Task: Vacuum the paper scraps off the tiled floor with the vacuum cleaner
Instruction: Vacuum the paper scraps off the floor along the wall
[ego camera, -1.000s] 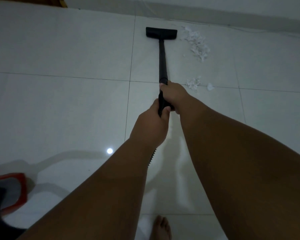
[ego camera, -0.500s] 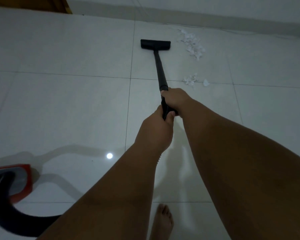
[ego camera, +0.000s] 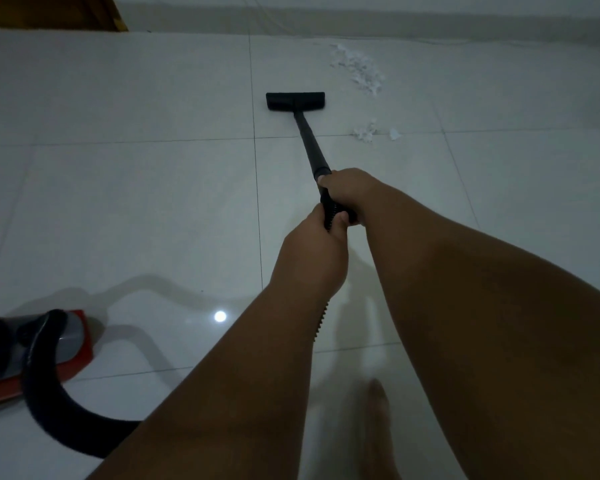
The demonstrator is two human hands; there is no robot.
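Note:
Both my hands grip the black vacuum wand [ego camera: 310,143]. My right hand [ego camera: 347,190] holds it higher up, and my left hand [ego camera: 312,258] is closed around the ribbed hose end just below. The flat black floor nozzle [ego camera: 295,101] rests on the white tiled floor [ego camera: 136,202]. A long heap of white paper scraps [ego camera: 361,69] lies to the nozzle's upper right, apart from it. A smaller clump of scraps [ego camera: 366,131] and one loose piece [ego camera: 394,134] lie to the right of the wand.
The red and grey vacuum body [ego camera: 32,351] sits at the lower left, with its black hose [ego camera: 56,410] curving toward me. My bare foot [ego camera: 378,427] shows at the bottom. A wall skirting [ego camera: 361,19] and a thin cable run along the far edge; brown wood [ego camera: 49,12] is at the top left.
The nozzle has been drawn back toward me and away from the big scrap heap. The view has shifted, bringing more of the vacuum body and hose into sight.

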